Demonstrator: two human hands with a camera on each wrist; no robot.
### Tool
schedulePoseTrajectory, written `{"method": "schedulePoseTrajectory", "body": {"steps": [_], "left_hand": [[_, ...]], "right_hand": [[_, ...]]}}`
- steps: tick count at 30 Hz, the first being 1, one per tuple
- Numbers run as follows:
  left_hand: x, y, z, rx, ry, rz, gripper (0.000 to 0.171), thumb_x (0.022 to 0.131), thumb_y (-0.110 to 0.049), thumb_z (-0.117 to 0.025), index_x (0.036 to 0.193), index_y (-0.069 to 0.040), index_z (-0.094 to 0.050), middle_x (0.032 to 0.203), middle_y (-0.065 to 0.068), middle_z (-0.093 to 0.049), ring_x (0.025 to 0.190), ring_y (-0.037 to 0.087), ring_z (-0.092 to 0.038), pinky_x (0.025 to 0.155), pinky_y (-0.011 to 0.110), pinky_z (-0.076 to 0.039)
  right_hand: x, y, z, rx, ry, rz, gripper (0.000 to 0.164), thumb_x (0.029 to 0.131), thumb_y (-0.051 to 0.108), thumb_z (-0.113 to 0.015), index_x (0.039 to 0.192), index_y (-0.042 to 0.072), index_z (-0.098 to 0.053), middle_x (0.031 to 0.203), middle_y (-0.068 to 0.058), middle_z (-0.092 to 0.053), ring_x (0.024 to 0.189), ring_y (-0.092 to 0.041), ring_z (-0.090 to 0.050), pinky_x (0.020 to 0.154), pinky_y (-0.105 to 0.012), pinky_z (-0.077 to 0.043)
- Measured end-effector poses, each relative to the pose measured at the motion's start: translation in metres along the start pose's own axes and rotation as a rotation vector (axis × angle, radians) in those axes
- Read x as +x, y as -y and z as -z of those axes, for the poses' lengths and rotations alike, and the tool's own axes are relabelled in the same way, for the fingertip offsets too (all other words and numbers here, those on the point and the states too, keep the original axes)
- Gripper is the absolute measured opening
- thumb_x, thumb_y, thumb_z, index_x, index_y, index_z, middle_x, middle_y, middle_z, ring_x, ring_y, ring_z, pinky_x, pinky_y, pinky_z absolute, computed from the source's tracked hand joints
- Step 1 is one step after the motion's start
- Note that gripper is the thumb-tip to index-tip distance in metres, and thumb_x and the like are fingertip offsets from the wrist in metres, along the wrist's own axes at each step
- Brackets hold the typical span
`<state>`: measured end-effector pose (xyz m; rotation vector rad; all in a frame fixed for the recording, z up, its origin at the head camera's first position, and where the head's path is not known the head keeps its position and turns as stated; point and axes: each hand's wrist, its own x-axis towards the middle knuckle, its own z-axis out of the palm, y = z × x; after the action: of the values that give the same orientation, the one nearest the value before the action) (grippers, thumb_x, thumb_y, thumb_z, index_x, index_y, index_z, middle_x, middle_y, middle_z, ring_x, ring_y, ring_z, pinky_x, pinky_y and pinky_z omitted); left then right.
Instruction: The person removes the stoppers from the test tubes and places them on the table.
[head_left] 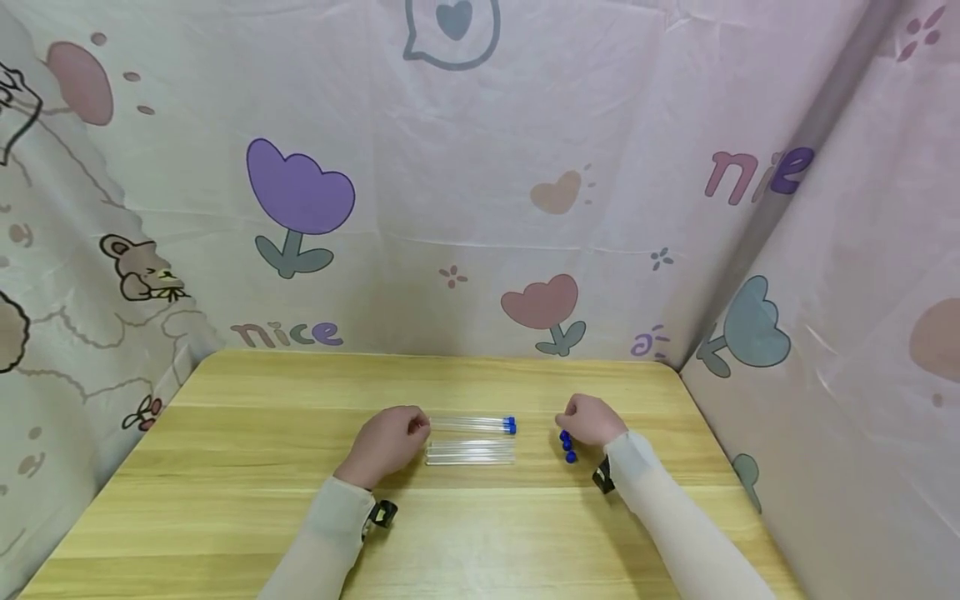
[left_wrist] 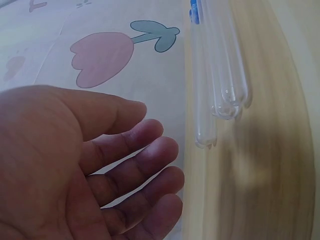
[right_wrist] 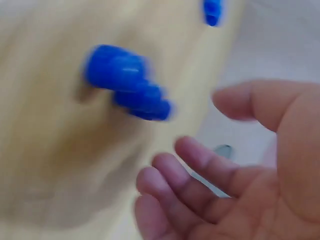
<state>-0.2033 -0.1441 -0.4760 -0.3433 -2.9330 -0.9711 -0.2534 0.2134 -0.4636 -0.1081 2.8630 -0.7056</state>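
My left hand (head_left: 385, 444) hovers by the left ends of some clear test tubes, its fingers loosely bent and nothing between them. Two tubes with blue caps (head_left: 472, 424) lie farther back, caps pointing right. Nearer to me lie several uncapped tubes (head_left: 471, 453), side by side. Rounded tube bottoms (left_wrist: 227, 107) show beside the left fingers in the left wrist view. To the right, three loose blue caps (head_left: 567, 446) stand in a short row. Just beyond them is my right hand (head_left: 594, 421), thumb and fingers apart and holding nothing; the right wrist view is blurred.
Everything lies on a light wood-grain table (head_left: 247, 467). A printed curtain (head_left: 450, 192) rises along its back edge and both sides. Each wrist wears a small black camera mount, such as the left one (head_left: 384, 512).
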Motion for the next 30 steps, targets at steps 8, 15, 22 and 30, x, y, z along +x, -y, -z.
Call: {"method": "schedulePoseTrajectory", "body": {"steps": [8,15,22,30], "left_hand": [[0.000,-0.002,0.004,0.021,-0.024,0.000,0.011,0.099,-0.019,-0.067,0.105,-0.013,-0.075,0.090,-0.006,-0.068,0.073,0.010,-0.056,0.072,0.034,-0.053],[0.001,-0.006,0.005,0.016,-0.035,-0.012,0.019,0.098,-0.018,-0.070,0.114,-0.009,-0.073,0.097,-0.003,-0.068,0.083,0.012,-0.060,0.078,0.038,-0.055],[0.001,-0.004,0.001,0.020,-0.037,-0.012,0.023,0.097,-0.017,-0.073,0.117,-0.006,-0.069,0.106,0.005,-0.067,0.095,0.019,-0.063,0.086,0.043,-0.056],[0.003,0.003,-0.004,0.072,-0.049,-0.045,0.013,0.096,-0.016,-0.074,0.107,-0.011,-0.071,0.096,-0.001,-0.065,0.086,0.015,-0.060,0.081,0.040,-0.054]], "right_hand": [[-0.026,0.032,0.011,0.275,-0.253,0.163,0.015,0.103,0.023,-0.060,0.107,0.011,-0.069,0.100,-0.002,-0.066,0.089,-0.018,-0.060,0.083,-0.038,-0.051],[-0.046,0.055,0.001,0.403,-0.268,0.277,0.010,0.103,0.021,-0.064,0.106,0.013,-0.070,0.098,0.002,-0.065,0.086,-0.015,-0.060,0.076,-0.031,-0.053],[-0.052,0.059,-0.009,0.438,-0.275,0.304,0.007,0.102,0.019,-0.066,0.103,0.014,-0.070,0.094,0.004,-0.064,0.085,-0.016,-0.060,0.074,-0.029,-0.053],[-0.058,0.053,-0.013,0.412,-0.252,0.310,0.006,0.103,0.018,-0.066,0.102,0.014,-0.070,0.092,0.005,-0.063,0.083,-0.015,-0.059,0.073,-0.027,-0.052]]}}
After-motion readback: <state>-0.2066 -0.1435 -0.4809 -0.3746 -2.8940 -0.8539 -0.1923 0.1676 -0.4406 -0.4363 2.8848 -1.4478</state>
